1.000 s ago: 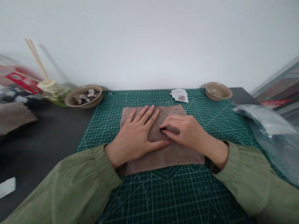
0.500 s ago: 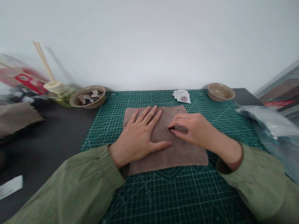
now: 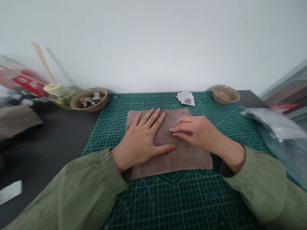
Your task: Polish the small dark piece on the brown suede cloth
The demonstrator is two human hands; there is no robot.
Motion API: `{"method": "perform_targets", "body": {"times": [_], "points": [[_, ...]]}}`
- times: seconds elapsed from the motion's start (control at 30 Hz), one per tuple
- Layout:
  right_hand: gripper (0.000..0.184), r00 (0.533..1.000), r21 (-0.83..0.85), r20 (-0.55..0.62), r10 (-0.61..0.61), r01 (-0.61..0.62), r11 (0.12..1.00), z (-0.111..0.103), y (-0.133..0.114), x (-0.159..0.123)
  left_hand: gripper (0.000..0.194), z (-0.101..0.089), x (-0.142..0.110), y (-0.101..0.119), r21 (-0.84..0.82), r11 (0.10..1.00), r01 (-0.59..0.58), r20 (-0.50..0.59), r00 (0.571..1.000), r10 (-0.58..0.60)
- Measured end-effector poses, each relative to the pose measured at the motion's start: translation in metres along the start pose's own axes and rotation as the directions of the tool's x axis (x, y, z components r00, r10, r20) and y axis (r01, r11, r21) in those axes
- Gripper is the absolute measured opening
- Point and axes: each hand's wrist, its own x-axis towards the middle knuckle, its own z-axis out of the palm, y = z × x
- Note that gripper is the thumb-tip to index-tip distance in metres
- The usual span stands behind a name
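A brown cloth [image 3: 192, 158] lies flat on the green cutting mat [image 3: 177, 204]. My left hand [image 3: 141, 140] rests palm down on the cloth's left half, fingers spread and thumb pointing right. Over the right half, my right hand [image 3: 195, 131] is closed in a pinch, thumb against forefinger, its fingertips at or just above the fabric. Whatever may sit between those fingertips is too small and hidden to make out.
Behind the cloth lie white picture cards [image 3: 187, 99]. A bowl [image 3: 89, 101] of black and pale pieces stands back left, another brown bowl [image 3: 225, 94] back right. Reed sticks rise from a bottle [image 3: 57, 92] at left. A clear plastic bag [image 3: 280, 127] lies at right.
My right hand's pinch has shifted slightly left over the cloth. The small dark piece seen between its fingertips before is now hardly visible. My left hand keeps its place on the cloth.
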Motion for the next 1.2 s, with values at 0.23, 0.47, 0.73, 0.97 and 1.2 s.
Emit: {"method": "perform_targets", "body": {"times": [0.23, 0.47, 0.73, 0.97, 1.2], "points": [[0.013, 1.000, 0.034, -0.019, 0.024, -0.023, 0.999, -0.002, 0.001, 0.000, 0.111, 0.000, 0.000, -0.001, -0.012, 1.000, -0.001, -0.003, 1.000, 0.001], [0.024, 1.000, -0.017, 0.012, 0.010, -0.010, 1.000, -0.002, -0.003, -0.001, 0.111, 0.000, 0.001, -0.001, -0.012, 1.000, -0.005, 0.001, 1.000, 0.005], [0.020, 0.999, 0.013, 0.050, -0.013, 0.012, 1.000, 0.007, -0.006, 0.002, 0.110, 0.000, 0.000, 0.000, -0.015, 1.000, -0.005, -0.012, 1.000, 0.004], [0.013, 1.000, -0.027, -0.007, -0.025, 0.025, 0.999, 0.004, 0.004, 0.000, 0.112, 0.000, 0.000, 0.000, -0.006, 1.000, 0.006, 0.001, 1.000, -0.006], [0.011, 1.000, 0.021, -0.016, 0.002, -0.002, 1.000, 0.003, -0.001, 0.001, 0.112, -0.002, 0.000, 0.000, -0.015, 1.000, 0.006, 0.002, 1.000, -0.006]]}}
